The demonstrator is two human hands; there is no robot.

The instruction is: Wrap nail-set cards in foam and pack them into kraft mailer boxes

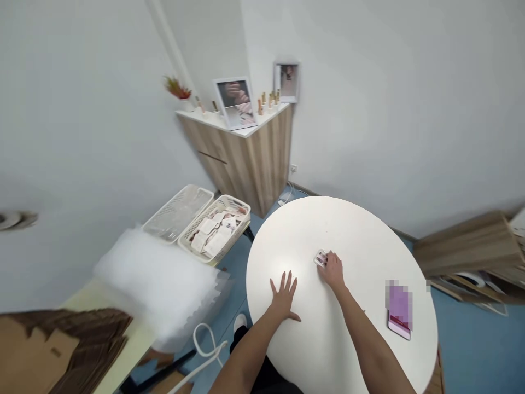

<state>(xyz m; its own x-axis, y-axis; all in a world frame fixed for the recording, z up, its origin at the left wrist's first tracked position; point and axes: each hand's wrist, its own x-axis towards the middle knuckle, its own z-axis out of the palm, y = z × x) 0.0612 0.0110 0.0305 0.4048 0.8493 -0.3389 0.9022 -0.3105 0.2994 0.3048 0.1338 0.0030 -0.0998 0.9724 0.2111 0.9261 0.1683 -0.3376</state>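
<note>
My left hand [283,299] lies flat on the round white table [311,339], fingers spread, with nothing in it. Farther forward and to the right, my right hand [333,271] grips a small clear case [320,258] at its right side, on or just over the tabletop. Small dark reddish pieces show inside the case; they are too small to name surely. The fingers of my right hand cover part of it. A phone [398,323], partly blurred out, rests on the table to the right of my right forearm.
Left of the table stand a white basket [243,225] of packets and a second basket [153,219] with clear plastic. A white bundle of wrap [156,284] and cardboard [41,350] lie nearer. A corner cabinet [262,158] bears picture frames and small bottles. A white hose [200,369] hangs low left.
</note>
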